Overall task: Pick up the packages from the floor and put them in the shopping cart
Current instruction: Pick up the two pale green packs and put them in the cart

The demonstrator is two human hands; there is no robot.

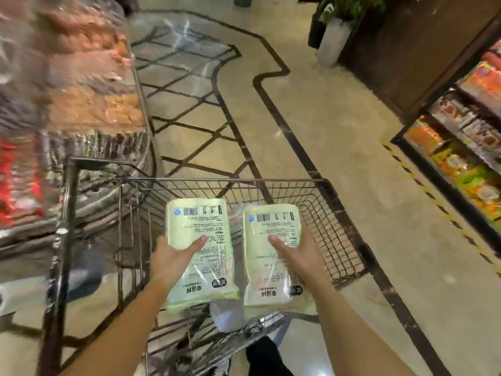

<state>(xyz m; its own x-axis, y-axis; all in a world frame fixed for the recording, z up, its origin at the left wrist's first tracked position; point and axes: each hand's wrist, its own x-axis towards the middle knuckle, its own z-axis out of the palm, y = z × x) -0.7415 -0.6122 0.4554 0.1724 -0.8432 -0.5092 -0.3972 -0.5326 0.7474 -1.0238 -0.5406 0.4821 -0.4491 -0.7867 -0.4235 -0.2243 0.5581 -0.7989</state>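
1. Seen from a head camera looking down, two bare arms reach forward over a wire cart (334, 213) standing on a glossy beige floor (339, 137) with dark inlaid lines.
2. The left hand (173, 257) grips a pale green package (199, 226), its thumb lying across the printed face and its fingers hidden beneath.
3. The right hand (296, 255) grips a second package (271, 229) of the same kind in the same way, thumb on top.
4. Both packages are held flat and side by side, a narrow gap between them, above the cart's basket.
5. Their barcodes point away from the person.
6. Another wrapped item lies in the basket below them, too hidden to identify.
7. To the left is a blurred display (70, 77) of red and orange goods.
8. To the right stand shelves (466, 147) of colourful packets.
9. A potted plant (336, 25) stands far ahead.
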